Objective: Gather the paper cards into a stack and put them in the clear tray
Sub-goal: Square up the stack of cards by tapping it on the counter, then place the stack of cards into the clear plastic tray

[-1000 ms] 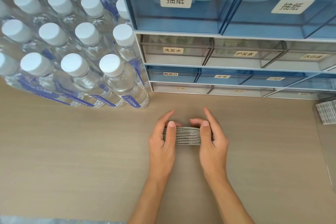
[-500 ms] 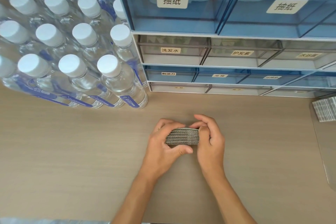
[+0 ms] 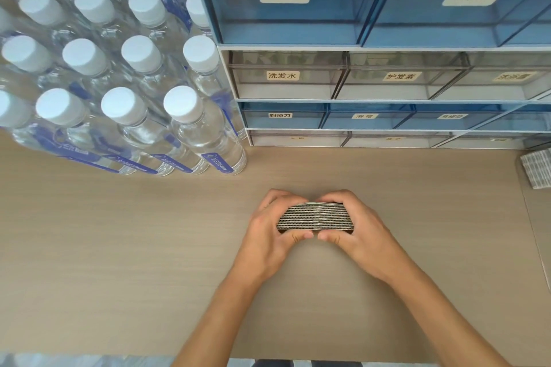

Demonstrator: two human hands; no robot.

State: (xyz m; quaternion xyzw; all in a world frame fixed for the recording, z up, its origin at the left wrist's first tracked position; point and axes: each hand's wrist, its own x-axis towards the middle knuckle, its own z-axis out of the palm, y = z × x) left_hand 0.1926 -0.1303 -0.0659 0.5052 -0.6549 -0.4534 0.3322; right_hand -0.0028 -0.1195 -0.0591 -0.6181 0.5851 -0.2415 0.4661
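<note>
Both hands, left (image 3: 269, 240) and right (image 3: 362, 237), clamp a striped grey stack (image 3: 315, 216) at the tabletop's (image 3: 119, 247) middle, thumbs beneath.

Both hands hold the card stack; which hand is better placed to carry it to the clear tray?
Probably the right hand: the clear tray lies at the table's right edge, on that hand's side, while the left hand would have to cross over. Both grip the card stack.

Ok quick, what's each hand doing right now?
Left hand: closed on the left end of the card stack.
Right hand: closed on the stack's right end.
</note>
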